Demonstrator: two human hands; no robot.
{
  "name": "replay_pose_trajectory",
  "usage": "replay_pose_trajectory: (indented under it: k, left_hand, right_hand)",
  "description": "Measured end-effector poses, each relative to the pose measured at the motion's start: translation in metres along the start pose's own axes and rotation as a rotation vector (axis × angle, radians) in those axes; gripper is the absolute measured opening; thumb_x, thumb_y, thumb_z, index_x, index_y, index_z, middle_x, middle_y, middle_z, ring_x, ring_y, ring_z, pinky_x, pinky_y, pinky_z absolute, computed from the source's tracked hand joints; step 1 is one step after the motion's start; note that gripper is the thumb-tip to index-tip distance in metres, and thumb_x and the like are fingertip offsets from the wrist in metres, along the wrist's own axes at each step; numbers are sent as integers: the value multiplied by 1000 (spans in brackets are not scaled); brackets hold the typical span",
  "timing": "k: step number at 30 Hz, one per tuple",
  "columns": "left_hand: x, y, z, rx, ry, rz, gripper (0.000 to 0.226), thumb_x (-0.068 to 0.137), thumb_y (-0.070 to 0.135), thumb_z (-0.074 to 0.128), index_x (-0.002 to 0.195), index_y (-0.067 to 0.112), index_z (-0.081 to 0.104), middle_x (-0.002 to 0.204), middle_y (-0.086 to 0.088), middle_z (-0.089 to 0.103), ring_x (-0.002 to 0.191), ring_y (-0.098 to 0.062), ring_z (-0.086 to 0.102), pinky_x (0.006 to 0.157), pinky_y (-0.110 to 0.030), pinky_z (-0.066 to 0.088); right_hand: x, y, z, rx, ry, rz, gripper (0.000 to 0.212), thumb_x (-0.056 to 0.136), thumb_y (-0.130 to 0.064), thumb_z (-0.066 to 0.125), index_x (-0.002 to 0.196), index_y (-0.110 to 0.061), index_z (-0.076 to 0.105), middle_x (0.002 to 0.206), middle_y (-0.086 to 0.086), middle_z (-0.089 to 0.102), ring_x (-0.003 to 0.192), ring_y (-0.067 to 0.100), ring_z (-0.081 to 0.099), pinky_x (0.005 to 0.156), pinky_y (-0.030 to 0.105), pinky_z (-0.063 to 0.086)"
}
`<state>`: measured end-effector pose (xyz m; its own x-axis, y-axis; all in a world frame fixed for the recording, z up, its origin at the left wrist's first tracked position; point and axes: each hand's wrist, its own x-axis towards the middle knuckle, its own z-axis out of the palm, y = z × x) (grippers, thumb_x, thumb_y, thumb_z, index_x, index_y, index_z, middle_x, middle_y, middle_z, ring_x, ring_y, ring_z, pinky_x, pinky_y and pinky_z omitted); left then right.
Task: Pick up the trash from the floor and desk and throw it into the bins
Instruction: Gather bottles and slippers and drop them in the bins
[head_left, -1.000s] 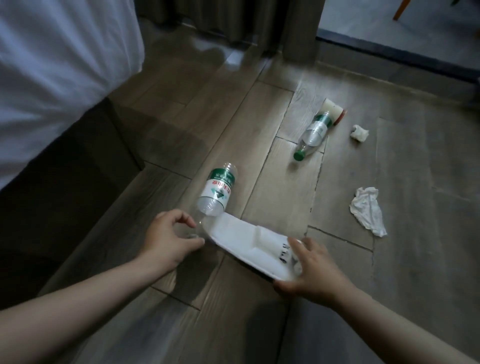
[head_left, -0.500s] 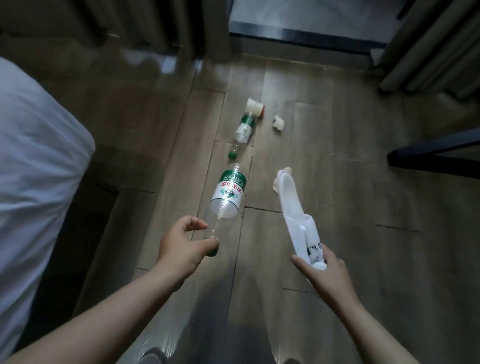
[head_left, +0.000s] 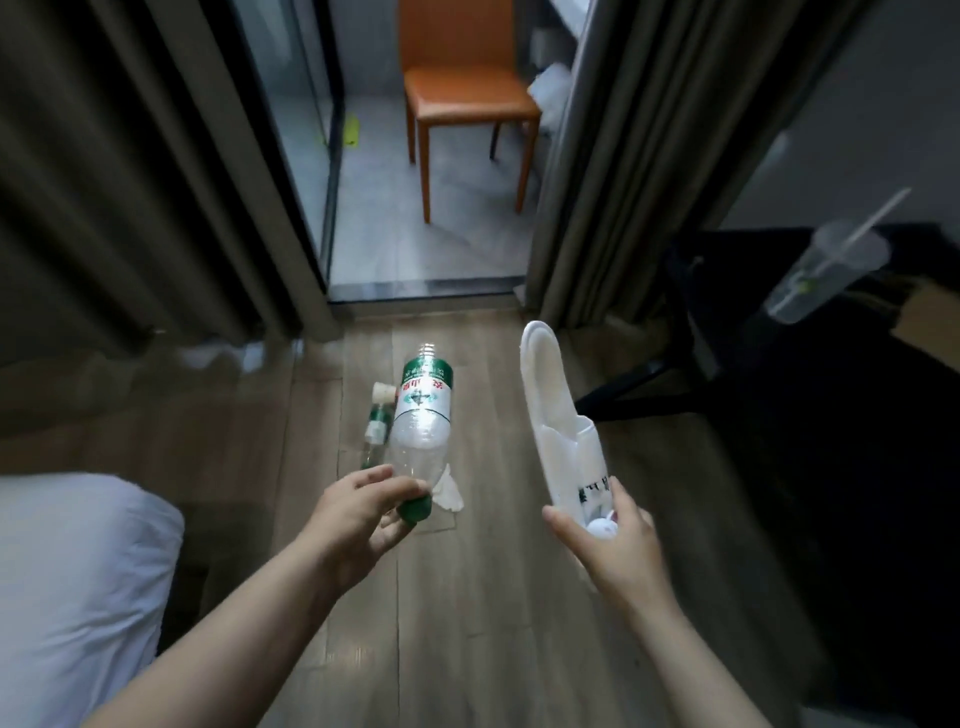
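- Dim room with a wood-plank floor (head_left: 467, 623); grey curtains (head_left: 156, 182) hang at 10 and 1 o'clock either side of an open glass door.
- Left hand (head_left: 358, 519), just below centre at 7 o'clock, pinches a bottle (head_left: 421, 421) by its green-capped neck, thumb and fingers curled round it.
- The bottle is clear with a green and white label, held off the floor, its base pointing away toward 12 o'clock.
- Right hand (head_left: 618, 551), at 5 o'clock, grips the near end of a white slipper (head_left: 556, 415), fingers closed round the printed band.
- The slipper stands up from the hand, its rounded end toward 12 o'clock; something small and white sits in the palm, and I cannot tell what.
- A tissue (head_left: 449, 493) lies on the floor just beside the left fingertips, at their 3 o'clock.
- A second bottle (head_left: 375, 431) lies on the floor at 11 o'clock of the left hand, partly hidden by the held one.
- Bed (head_left: 67, 571) with white sheet at 8 o'clock.
- Dark desk (head_left: 857, 415) at 3 o'clock, a clear cup (head_left: 821, 270) with a straw on it.
- Orange chair (head_left: 467, 88) beyond the door at 12 o'clock.
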<state>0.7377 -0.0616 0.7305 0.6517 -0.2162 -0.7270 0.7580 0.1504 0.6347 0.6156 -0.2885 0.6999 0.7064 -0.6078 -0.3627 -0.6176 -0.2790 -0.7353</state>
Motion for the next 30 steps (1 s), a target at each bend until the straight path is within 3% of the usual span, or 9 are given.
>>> replay_pose_trajectory:
  k: [3,6,10,13,16,20,23,27,30]
  left_hand:
    - [-53,37,48,10,-152,67,86,56,-6,76,135,-3,43,115,-22,65,84,-25,69,64,-30,58]
    - [-98,67,96,64,-293,161,68,68,-13,71,130,2,46,119,-19,63,90,-26,67,75,-35,55]
    - [-157,102,155,169,-527,257,47,75,-11,67,119,3,57,100,-14,69,78,-21,67,70,-30,57]
    - [-200,125,185,251,-735,310,55,67,-9,72,119,4,60,89,-11,70,69,-17,67,64,-26,55]
    - [-243,136,206,300,-888,336,40,79,-7,64,117,6,61,91,-10,71,70,-15,68,61,-22,56]
    - [-305,120,229,363,-1136,273,30,81,-5,62,110,3,65,93,-12,68,78,-16,64,66,-22,56]
    - [-351,91,244,382,-1326,184,22,82,-9,59,101,0,65,93,-11,69,80,-13,63,69,-23,56]
    - [-422,38,261,435,-1537,115,19,83,-8,60,98,3,61,86,-10,68,71,-13,65,68,-26,58]
    - [-483,-11,271,493,-1666,100,22,84,-3,61,105,4,59,73,-7,63,59,-11,61,57,-24,56]
  right_hand:
    - [-28,-47,-63,63,88,-62,102,68,-51,80,151,-19,28,136,6,41,123,17,45,101,27,37]
    - [-54,-76,-118,101,207,-111,110,55,-70,75,147,-25,35,132,2,47,119,18,52,100,38,48]
    - [-98,-103,-188,152,392,-192,77,52,-76,72,114,-34,55,108,1,62,90,22,66,54,33,58]
    - [-153,-119,-230,176,553,-218,57,59,-70,71,105,-41,55,104,-1,63,91,21,64,54,28,57]
    - [-211,-127,-259,140,749,-205,62,58,-72,69,109,-43,52,104,-7,62,96,20,63,63,36,59]
    - [-301,-132,-287,165,962,-173,50,62,-63,73,100,-34,57,97,-7,66,85,10,66,49,14,49]
    - [-373,-120,-304,166,1110,-110,45,65,-60,75,97,-33,57,92,-10,67,82,7,66,59,23,53]
    - [-469,-95,-316,135,1287,-37,59,60,-62,78,104,-27,60,92,-2,67,72,7,65,52,25,53]
    - [-549,-76,-321,161,1393,5,30,73,-35,80,95,-25,62,82,0,68,50,8,58,40,21,43]
